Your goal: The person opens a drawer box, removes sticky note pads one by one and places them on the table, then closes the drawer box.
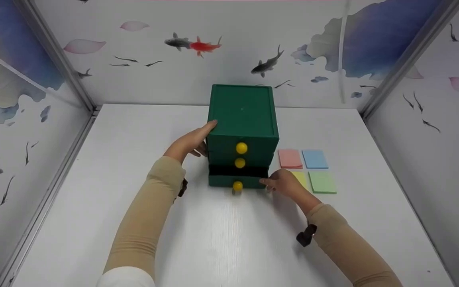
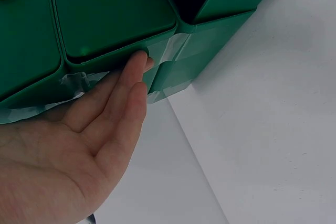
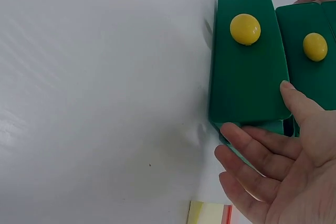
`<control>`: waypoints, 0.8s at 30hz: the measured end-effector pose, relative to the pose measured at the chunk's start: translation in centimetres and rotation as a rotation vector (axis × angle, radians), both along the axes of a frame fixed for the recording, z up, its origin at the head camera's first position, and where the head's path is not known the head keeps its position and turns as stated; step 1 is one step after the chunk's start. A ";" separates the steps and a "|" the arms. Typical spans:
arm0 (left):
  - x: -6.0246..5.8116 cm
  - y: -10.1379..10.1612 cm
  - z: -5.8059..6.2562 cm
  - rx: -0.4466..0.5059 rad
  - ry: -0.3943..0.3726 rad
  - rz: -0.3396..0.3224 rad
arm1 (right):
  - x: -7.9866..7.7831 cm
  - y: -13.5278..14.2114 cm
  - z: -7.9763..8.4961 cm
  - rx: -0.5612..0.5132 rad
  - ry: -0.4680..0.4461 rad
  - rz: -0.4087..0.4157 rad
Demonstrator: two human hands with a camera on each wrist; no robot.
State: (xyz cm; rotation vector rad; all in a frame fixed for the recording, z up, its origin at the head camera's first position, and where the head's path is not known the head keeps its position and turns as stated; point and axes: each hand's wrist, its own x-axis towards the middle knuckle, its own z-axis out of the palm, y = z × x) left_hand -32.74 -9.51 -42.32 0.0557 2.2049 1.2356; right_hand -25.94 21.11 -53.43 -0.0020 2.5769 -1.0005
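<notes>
A green drawer chest (image 1: 242, 115) stands in the middle of the table, its drawers stacked with round yellow knobs. The bottom drawer (image 1: 221, 181) is pulled partway out, showing a dark gap above its front. My left hand (image 1: 190, 142) rests on the chest's left side, thumb at the top edge and fingers stretched along the side wall, over clear tape (image 2: 176, 45). My right hand (image 1: 288, 185) is at the right end of the bottom drawer. Its thumb touches the front panel, and the other fingers, spread and slightly bent, lie beside the drawer's side.
Right of the chest lie pink (image 1: 290, 158), blue (image 1: 315, 159), yellow (image 1: 300, 178) and green (image 1: 322, 182) sticky note pads; my right hand partly covers the yellow one. White walls printed with fish and leaves enclose the white table (image 1: 229, 247) at the back and both sides.
</notes>
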 end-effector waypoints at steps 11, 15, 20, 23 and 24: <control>0.0 0.1 0.0 -0.009 -0.006 0.000 | -0.7 -0.4 -0.4 -0.001 0.065 -0.061; 0.0 0.0 0.0 -0.011 -0.010 -0.002 | -1.1 -0.6 -0.6 -0.019 0.057 -0.084; -0.1 0.0 -0.1 -0.017 -0.014 -0.001 | -1.6 -0.7 -0.5 -0.025 0.027 -0.133; -0.1 0.1 0.0 -0.017 -0.015 0.000 | -1.9 -0.7 -0.5 -0.031 0.021 -0.154; -0.1 0.1 0.0 -0.018 -0.014 -0.001 | -1.9 -0.7 -0.5 -0.034 0.021 -0.159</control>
